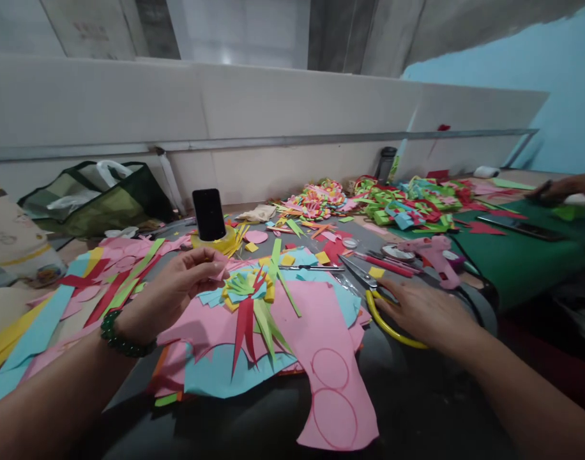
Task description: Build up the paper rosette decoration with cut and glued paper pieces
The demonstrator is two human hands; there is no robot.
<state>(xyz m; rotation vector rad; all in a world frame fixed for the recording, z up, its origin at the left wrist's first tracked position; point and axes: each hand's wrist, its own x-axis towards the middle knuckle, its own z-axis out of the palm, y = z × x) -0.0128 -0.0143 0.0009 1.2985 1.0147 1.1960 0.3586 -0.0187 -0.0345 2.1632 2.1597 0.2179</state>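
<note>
My left hand is raised over the paper pile, its fingertips pinched on a small pink paper piece. Just right of it lies a paper flower of green, yellow, blue and red strips, on top of pink and blue sheets. A pink sheet with two drawn circles reaches toward me. My right hand rests on the table with its fingers curled on the yellow handle of the scissors; the blades point away to the left.
A phone stands on a yellow tape roll. A pink glue gun lies beyond my right hand. Heaps of paper flowers sit at the back. On the green mat at right is another person's hand. A bag stands far left.
</note>
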